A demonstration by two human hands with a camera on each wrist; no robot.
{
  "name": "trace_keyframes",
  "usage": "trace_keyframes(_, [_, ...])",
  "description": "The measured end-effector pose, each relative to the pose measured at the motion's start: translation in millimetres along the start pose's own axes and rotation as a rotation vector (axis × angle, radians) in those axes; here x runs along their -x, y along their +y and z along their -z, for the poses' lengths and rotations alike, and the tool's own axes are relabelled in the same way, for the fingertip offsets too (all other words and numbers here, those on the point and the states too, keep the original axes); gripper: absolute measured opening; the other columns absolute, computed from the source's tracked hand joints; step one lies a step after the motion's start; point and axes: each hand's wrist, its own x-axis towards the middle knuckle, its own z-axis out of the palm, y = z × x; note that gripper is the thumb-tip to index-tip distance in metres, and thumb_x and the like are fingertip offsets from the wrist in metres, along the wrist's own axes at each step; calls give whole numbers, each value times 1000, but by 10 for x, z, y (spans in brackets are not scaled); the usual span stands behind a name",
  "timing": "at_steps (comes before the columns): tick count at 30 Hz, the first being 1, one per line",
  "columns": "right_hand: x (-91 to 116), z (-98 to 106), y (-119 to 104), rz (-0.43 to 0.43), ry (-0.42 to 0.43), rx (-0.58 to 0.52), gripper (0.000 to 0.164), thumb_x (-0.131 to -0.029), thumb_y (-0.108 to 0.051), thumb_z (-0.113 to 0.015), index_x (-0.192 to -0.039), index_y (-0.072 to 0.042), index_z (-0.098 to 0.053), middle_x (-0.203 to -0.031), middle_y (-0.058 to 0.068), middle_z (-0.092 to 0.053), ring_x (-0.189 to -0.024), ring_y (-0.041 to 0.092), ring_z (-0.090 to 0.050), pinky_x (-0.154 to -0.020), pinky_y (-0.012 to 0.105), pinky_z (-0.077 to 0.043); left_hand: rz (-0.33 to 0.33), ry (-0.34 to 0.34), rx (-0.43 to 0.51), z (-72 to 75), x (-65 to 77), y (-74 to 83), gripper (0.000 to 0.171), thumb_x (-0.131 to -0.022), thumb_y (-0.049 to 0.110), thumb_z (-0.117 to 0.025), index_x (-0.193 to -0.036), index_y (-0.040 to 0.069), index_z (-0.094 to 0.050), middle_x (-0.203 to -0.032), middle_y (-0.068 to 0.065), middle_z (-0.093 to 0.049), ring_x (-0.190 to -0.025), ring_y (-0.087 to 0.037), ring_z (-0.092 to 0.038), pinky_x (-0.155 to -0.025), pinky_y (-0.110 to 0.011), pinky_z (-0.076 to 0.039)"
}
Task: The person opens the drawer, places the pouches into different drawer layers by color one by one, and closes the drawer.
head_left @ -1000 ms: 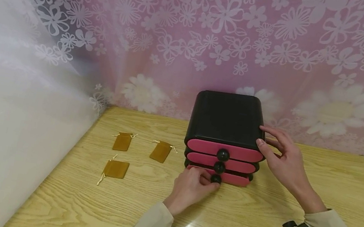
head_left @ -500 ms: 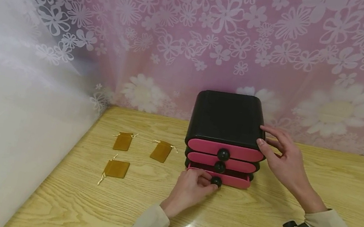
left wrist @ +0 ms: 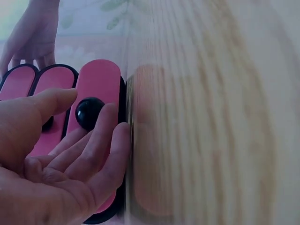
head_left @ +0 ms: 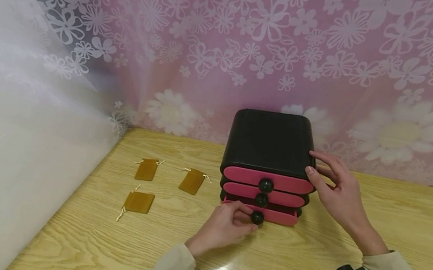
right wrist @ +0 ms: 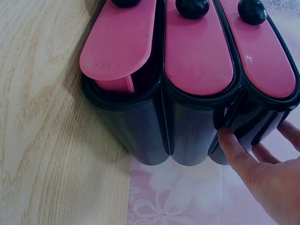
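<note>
In the head view a black cabinet (head_left: 270, 141) with three pink-fronted drawers stands at the back of the table. Its bottom drawer (head_left: 280, 217) is pulled out a little, showing a dark gap behind the front. My left hand (head_left: 223, 228) is at that drawer's round black knob (left wrist: 89, 114), thumb and fingers loosely spread to either side of it. On the cabinet's right side rests my right hand (head_left: 339, 192), its fingertips against the black casing (right wrist: 187, 126). The middle drawer (right wrist: 197, 51) and the top drawer (right wrist: 262, 47) sit closed.
Three small brown drawstring pouches lie left of the cabinet: one at the back (head_left: 146, 169), one nearer the cabinet (head_left: 191, 181) and one in front (head_left: 139, 202). A pink floral curtain (head_left: 211, 58) hangs behind the wooden table (head_left: 96, 248).
The bottom drawer has slid out slightly toward me. My left hand has since eased back to the left, its thumb and fingers loosening at the knob. My right hand has stayed put.
</note>
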Motion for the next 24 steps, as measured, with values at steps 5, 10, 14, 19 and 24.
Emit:
trace_keyframes(5, [5, 0, 4, -1, 1, -4, 45, -103, -17, -61, -148, -19, -55, -148, 8, -46, -114, -19, -50, -75, 8, -51, 6, -33, 21, 13, 44, -19, 30, -91, 23, -78, -118, 12, -69, -112, -3, -77, -90, -2, -72, -78, -17, -57])
trace_keyframes(10, [4, 4, 13, 13, -3, 4, 46, -103, -17, -61, -148, -19, -55, -149, 10, -47, -114, -20, -50, -74, 10, -52, 4, -27, 2, 2, 105, -18, 27, -91, 22, -77, -115, 12, -69, -110, -2, -78, -88, -1, -72, -78, -17, -56])
trace_keyframes(14, [8, 6, 13, 18, -5, 9, 46, -103, -17, -61, -149, -19, -54, -149, 11, -47, -114, -20, -50, -73, 11, -52, 15, 11, -17, -29, 148, 11, 23, -90, 22, -78, -110, 12, -71, -103, -1, -79, -81, 0, -70, -75, -18, -56])
trace_keyframes(19, [9, 7, 14, 20, -5, 9, 47, -103, -17, -60, -149, -19, -54, -151, 11, -47, -115, -20, -50, -73, 11, -52, 15, 65, -36, -75, 175, 39, 19, -89, 21, -78, -104, 12, -72, -96, 0, -79, -75, 2, -67, -71, -18, -55])
trace_keyframes(24, [8, 5, 15, 22, -7, 6, 47, -103, -17, -60, -149, -19, -53, -151, 12, -47, -114, -20, -50, -74, 10, -52, 4, 95, -76, -99, 192, 47, 17, -90, 20, -78, -103, 12, -71, -96, -1, -80, -74, 3, -64, -70, -18, -53])
